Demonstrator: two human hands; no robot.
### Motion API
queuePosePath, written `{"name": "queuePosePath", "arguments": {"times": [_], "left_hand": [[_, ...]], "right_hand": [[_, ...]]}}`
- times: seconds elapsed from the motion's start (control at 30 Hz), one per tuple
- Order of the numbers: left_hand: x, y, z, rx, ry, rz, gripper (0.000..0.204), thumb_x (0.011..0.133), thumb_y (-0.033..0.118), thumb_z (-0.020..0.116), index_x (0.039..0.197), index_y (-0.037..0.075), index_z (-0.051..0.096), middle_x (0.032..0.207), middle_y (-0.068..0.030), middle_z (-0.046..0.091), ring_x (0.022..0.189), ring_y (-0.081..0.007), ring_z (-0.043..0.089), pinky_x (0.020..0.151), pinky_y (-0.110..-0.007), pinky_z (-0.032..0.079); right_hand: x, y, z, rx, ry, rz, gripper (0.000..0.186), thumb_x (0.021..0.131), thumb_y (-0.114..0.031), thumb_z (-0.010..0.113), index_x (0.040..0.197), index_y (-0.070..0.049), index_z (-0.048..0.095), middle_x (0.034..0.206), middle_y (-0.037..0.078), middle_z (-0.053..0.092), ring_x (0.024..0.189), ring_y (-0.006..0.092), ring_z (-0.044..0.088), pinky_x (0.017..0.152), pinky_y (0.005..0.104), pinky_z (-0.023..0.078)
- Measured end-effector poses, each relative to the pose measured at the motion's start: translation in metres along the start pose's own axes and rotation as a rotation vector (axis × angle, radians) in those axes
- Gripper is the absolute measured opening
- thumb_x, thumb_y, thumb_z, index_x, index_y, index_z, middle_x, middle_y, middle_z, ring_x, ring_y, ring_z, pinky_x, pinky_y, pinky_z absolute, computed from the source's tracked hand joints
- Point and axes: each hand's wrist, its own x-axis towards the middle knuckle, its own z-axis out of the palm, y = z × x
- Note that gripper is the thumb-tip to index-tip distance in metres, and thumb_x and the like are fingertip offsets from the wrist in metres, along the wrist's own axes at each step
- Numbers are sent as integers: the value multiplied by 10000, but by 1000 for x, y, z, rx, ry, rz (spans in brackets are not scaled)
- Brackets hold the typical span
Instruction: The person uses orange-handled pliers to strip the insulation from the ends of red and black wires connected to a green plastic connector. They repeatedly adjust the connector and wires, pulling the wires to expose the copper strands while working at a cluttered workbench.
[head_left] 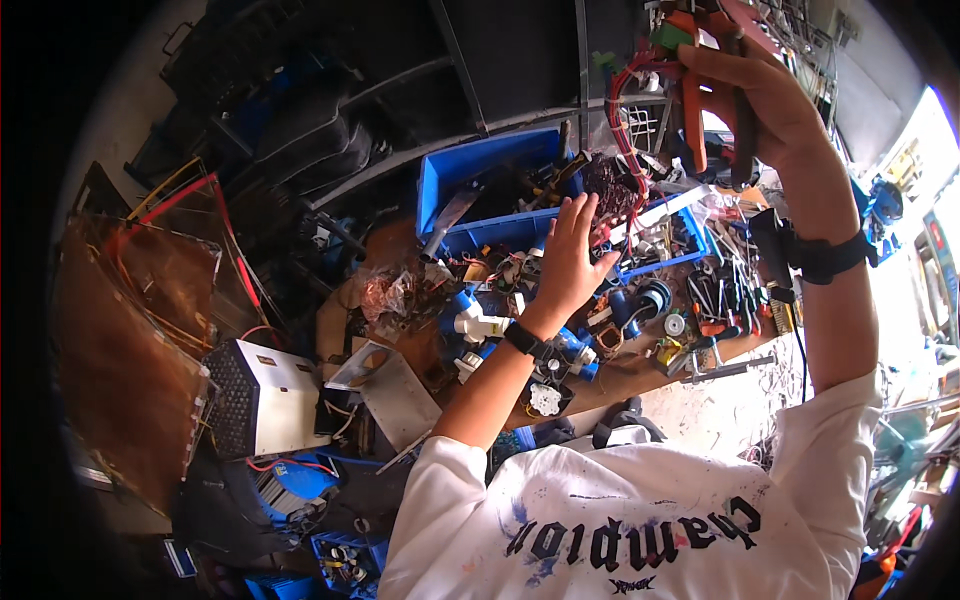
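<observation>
Over the bench | left hand: fingers spread, near red wires | right hand: fingers clamped on orange-handled tool

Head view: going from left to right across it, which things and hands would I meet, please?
Flat brown panel, white box with perforated dark side, crumpled clear plastic bag, left hand, curved bundle of reddish wires, right hand.

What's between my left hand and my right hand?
In the head view, a bundle of red wires shows between your left hand and right hand.
</observation>
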Motion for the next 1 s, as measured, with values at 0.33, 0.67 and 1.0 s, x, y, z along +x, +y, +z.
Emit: {"name": "queuePosePath", "arguments": {"times": [0.33, 0.67, 1.0], "left_hand": [[-9, -49, -31, -1280, -285, -614, 209, 891, 136, 653, 1064, 47, 575, 973, -77, 640, 724, -143, 628, 644, -290, 560], [-15, -41, -76, -1678, -612, -627, 425, 935, 289, 589, 1220, -17, 515, 1050, -171, 626, 695, -164, 624, 585, -299, 555], [-35, -37, -85, -1302, -650, -620, 448, 904, 268, 642, 1263, 32, 511, 1129, -119, 614, 919, -182, 642, 782, -314, 541]], "right_hand": [[-2, 6, -62, -169, 255, 20, 466, 881, -102, 646, 1307, -33, 470, 1107, 89, 611, 984, 179, 630, 876, 318, 532], [-6, 22, -90, -36, 249, 109, 406, 891, -116, 643, 1265, -54, 498, 1068, 65, 624, 978, 165, 620, 858, 316, 530], [-23, 22, -30, 11, 154, 137, 381, 873, -108, 646, 1225, -36, 518, 1024, 58, 639, 854, 120, 630, 732, 254, 537]]}}
